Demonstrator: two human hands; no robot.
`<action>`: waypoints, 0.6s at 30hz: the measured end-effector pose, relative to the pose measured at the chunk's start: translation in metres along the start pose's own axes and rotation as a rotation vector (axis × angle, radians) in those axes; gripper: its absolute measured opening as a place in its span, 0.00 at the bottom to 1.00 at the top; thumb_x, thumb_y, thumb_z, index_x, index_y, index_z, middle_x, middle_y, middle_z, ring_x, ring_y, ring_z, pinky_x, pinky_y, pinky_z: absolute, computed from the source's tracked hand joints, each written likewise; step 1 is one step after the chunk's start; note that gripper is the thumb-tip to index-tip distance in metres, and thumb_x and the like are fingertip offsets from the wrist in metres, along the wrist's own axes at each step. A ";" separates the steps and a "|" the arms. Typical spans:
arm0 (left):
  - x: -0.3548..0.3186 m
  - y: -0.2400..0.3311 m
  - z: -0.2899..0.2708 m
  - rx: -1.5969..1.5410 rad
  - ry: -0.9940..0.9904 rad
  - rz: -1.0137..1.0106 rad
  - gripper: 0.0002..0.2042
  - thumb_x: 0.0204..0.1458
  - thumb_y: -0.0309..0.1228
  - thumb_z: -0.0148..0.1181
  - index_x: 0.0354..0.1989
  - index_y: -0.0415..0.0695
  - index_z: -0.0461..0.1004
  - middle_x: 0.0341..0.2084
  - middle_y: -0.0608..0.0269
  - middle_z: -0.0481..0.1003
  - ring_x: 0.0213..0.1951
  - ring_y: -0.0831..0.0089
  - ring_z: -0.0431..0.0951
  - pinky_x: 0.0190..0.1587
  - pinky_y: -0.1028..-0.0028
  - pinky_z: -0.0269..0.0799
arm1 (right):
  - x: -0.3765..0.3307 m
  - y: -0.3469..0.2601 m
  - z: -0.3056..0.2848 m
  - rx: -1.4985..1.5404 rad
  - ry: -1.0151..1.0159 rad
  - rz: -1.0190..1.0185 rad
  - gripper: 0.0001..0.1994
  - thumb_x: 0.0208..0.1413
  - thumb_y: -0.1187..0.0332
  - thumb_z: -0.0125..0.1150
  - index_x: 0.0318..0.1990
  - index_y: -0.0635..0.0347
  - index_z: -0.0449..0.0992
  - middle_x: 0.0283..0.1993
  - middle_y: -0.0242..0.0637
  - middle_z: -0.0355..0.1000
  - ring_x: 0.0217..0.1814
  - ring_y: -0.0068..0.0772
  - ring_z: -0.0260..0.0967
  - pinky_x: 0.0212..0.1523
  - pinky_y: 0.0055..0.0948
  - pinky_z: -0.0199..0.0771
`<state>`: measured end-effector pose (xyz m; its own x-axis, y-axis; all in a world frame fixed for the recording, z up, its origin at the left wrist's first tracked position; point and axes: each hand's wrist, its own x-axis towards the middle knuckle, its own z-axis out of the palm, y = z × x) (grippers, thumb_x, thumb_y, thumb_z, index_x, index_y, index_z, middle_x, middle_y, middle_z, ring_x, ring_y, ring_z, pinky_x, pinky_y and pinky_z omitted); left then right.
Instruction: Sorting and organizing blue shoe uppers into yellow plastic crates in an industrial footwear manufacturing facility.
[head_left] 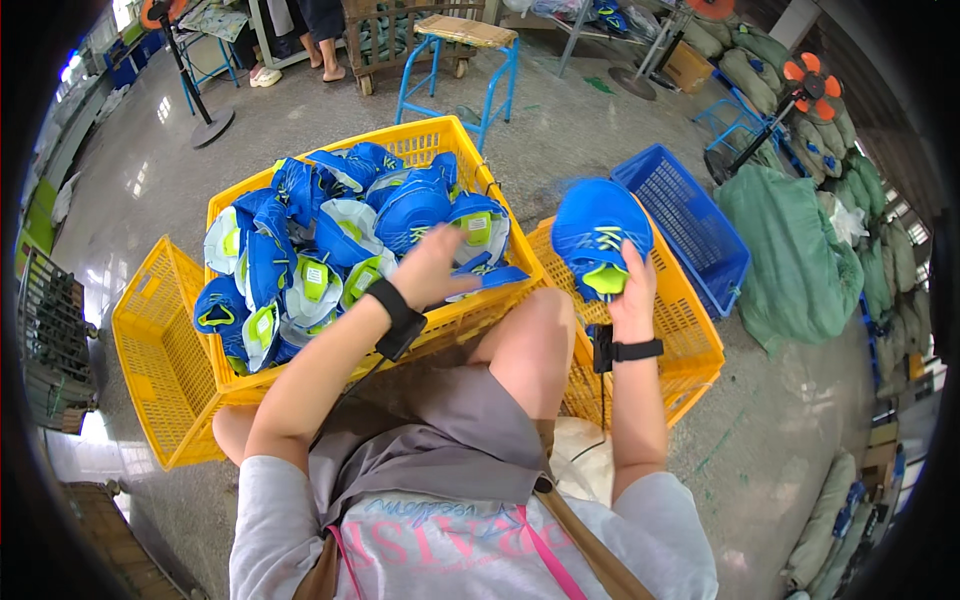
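My right hand (pixel 634 290) is closed on a blue shoe upper (pixel 600 225) with lime-green lining and laces, holding it up by its heel end over a yellow crate on the right. My left hand (pixel 432 268) is over the heaped yellow crate (pixel 375 345) in front of me. Its thumb and fingers are apart, close to a blue upper with a lime-green inside (pixel 482 228). I cannot make out whether it touches the pile. Several more blue uppers with white and lime linings (pixel 345 235) fill that crate, lying at all angles.
Beside my right knee stands the yellow crate (pixel 690 365), with a blue crate (pixel 735 250) behind it. Another yellow crate (pixel 150 350) leans at the left. A blue-legged stool (pixel 465 35), a green sack (pixel 790 250) and a fan (pixel 812 88) stand farther off.
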<state>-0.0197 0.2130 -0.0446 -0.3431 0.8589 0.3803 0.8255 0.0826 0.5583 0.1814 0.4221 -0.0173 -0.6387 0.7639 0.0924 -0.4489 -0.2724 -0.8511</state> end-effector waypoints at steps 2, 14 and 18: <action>-0.018 -0.019 0.042 0.107 -0.139 -0.071 0.17 0.42 0.21 0.55 0.44 0.42 0.69 0.39 0.51 0.71 0.44 0.55 0.71 0.46 0.66 0.67 | -0.019 0.012 -0.014 0.082 0.112 0.097 0.19 0.55 0.63 0.53 0.51 0.63 0.65 0.48 0.40 0.68 0.46 0.35 0.69 0.46 0.35 0.72; -0.030 -0.037 -0.022 -1.059 -0.362 -0.011 0.05 0.45 0.30 0.58 0.22 0.44 0.73 0.44 0.58 0.67 0.46 0.70 0.67 0.52 0.71 0.61 | -0.081 0.043 0.032 0.369 -0.337 0.583 0.26 0.53 0.66 0.54 0.58 0.64 0.57 0.53 0.42 0.65 0.54 0.36 0.64 0.56 0.34 0.64; -0.033 -0.008 -0.008 -1.330 -0.378 -0.373 0.13 0.50 0.36 0.53 0.40 0.43 0.70 0.47 0.61 0.65 0.48 0.70 0.66 0.53 0.73 0.60 | -0.073 0.073 0.062 0.120 -0.534 0.647 0.33 0.45 0.70 0.63 0.59 0.61 0.55 0.53 0.35 0.62 0.54 0.28 0.61 0.54 0.27 0.62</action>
<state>-0.0184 0.1800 -0.0557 -0.1302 0.9908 -0.0370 -0.3828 -0.0158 0.9237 0.1566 0.3105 -0.0541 -0.9884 0.0660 -0.1364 0.0622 -0.6440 -0.7625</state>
